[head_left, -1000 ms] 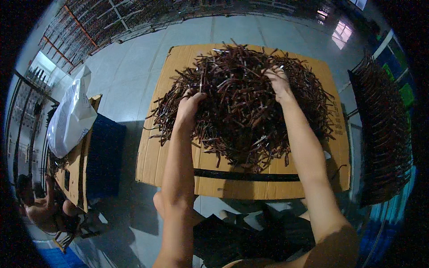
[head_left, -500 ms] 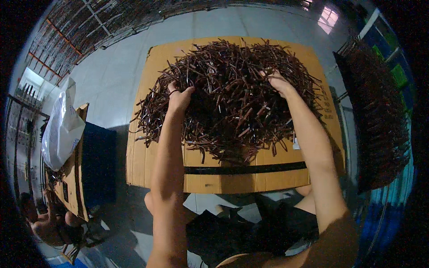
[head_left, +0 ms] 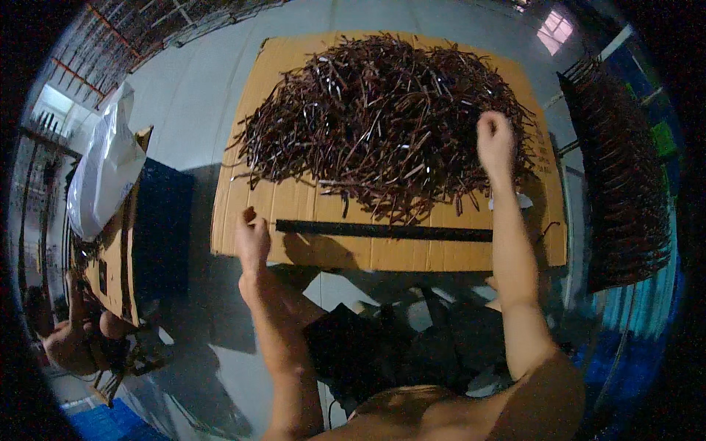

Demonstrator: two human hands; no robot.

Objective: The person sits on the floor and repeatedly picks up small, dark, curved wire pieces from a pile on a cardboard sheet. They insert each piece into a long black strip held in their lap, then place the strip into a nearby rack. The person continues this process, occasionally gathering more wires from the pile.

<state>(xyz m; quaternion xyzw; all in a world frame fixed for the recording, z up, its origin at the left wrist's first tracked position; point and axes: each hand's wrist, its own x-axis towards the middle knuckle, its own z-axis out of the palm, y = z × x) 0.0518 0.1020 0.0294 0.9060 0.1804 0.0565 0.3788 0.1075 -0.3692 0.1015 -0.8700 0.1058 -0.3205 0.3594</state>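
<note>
A big heap of thin dark-brown sticks [head_left: 382,117] lies on a flat sheet of cardboard [head_left: 294,213] with a black strip [head_left: 382,231] across its near side. My left hand [head_left: 251,239] is off the heap, over the cardboard's near left corner, fingers loosely apart and holding nothing. My right hand [head_left: 495,140] is a closed fist at the heap's right edge; whether it holds sticks cannot be told.
A rack filled with dark sticks [head_left: 618,184] stands at the right. At the left a cardboard box [head_left: 118,250] carries a white plastic bag [head_left: 103,176], with a dark blue bin [head_left: 165,235] beside it. Another person [head_left: 70,342] crouches at the lower left. Grey floor surrounds the cardboard.
Both hands have left the middle of the heap. The left hand drew back to the cardboard's near left corner; the right hand moved to the heap's right edge and closed.
</note>
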